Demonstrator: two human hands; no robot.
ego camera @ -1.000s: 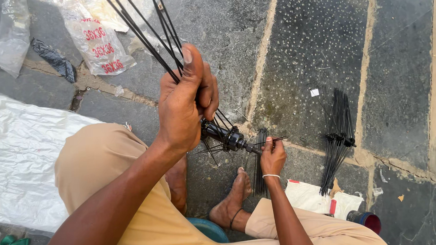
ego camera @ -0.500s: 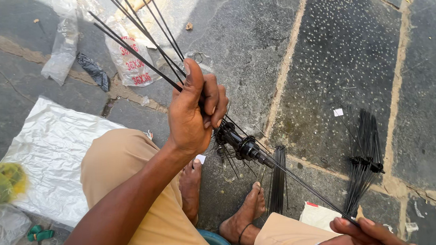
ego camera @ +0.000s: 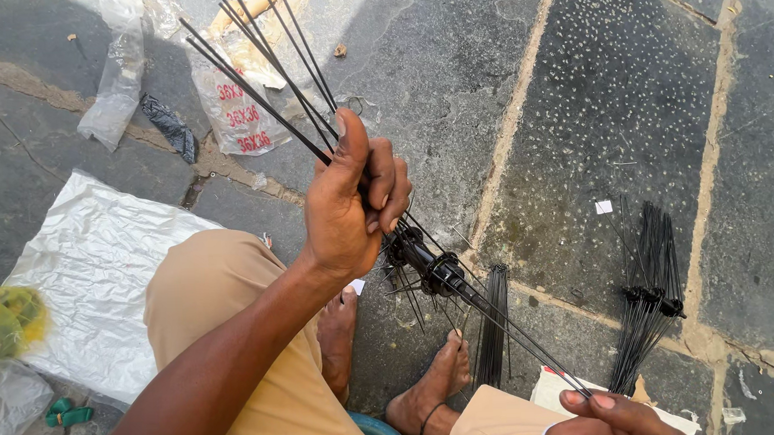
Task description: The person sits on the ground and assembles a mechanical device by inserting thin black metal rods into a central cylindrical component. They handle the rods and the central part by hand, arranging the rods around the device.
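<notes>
Right hand (ego camera: 617, 412) now pinching thin spoke (ego camera: 496, 326)

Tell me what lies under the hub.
Under the hub: grey stone paving, the person's bare feet and a loose bundle of black spokes. The left hand covers the hub's upper end.

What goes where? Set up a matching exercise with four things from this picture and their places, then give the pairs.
Things:
1. left hand
2. right hand
3. tied bundle of spokes
4. white plastic sheet

Places:
A. on the stone at the right
B. gripping spokes above the hub
C. bottom edge, at the end of one long spoke
D. spread on the ground at the left

Pairs: 1-B, 2-C, 3-A, 4-D
</notes>
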